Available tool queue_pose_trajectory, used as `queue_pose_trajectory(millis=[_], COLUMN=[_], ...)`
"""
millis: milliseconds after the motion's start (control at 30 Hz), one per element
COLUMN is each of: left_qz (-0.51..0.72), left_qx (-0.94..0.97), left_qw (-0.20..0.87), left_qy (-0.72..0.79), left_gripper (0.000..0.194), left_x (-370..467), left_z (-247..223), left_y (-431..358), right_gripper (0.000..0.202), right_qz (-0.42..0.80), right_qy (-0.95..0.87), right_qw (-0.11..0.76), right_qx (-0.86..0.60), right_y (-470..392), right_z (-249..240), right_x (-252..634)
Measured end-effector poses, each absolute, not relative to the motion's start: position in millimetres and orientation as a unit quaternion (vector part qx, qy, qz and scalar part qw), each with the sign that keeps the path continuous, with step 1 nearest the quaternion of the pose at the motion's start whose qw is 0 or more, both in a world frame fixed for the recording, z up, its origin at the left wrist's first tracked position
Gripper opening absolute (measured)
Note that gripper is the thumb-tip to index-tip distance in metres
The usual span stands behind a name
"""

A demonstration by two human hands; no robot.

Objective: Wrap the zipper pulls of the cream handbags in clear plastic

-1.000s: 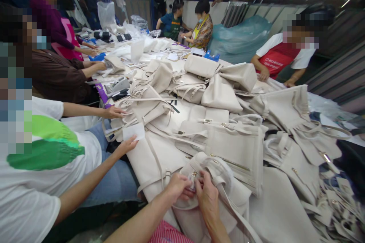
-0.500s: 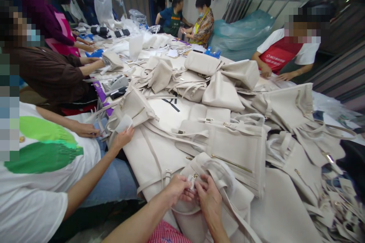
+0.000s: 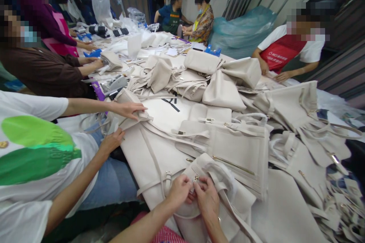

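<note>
In front of me a beige bag [image 3: 239, 201] lies on the table, its handles bundled in whitish wrapping [image 3: 227, 182]. My left hand [image 3: 180, 191] is closed in a pinch over the bag's upper part. Facing it, my right hand [image 3: 207, 197] pinches too, thumb and fingertips close to the left fingers. A small gold metal clasp [image 3: 196, 178] shows just above the fingertips. Whatever small piece sits between the fingers is mostly covered by them. Beyond my hands lies another beige bag [image 3: 236, 155] with a gold zipper.
More beige bags [image 3: 222, 91] are heaped across the table, and loose straps [image 3: 342, 216] pile up at the right. A co-worker in a white and green shirt [image 3: 40, 140] sits close on my left, both hands on a bag [image 3: 128, 100]. Other people stand around the table.
My hands stay at the same spot on the bag; the whitish piece seen between my fingers is now mostly hidden. The left co-worker's one hand has moved onto the top of their bag.
</note>
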State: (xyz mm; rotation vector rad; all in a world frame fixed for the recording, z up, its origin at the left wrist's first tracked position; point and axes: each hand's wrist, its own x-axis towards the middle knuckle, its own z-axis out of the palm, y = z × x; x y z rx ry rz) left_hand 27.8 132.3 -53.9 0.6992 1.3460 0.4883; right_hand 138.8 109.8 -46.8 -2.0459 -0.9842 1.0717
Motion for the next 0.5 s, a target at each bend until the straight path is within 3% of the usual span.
queue_pose_trajectory(millis=[200, 500], left_qz=[0.267, 0.262], left_qx=[0.381, 0.221], left_qw=[0.648, 0.722], left_qy=[0.603, 0.602], left_gripper=[0.005, 0.014], left_x=[27, 28], left_z=[-57, -65], left_y=[128, 135], right_gripper=[0.02, 0.02], right_qz=[0.392, 0.426], right_qy=[-0.365, -0.348], right_qw=[0.319, 0.323], right_qx=[-0.782, -0.77], right_y=[113, 113], right_z=[-56, -62], right_x=[141, 140])
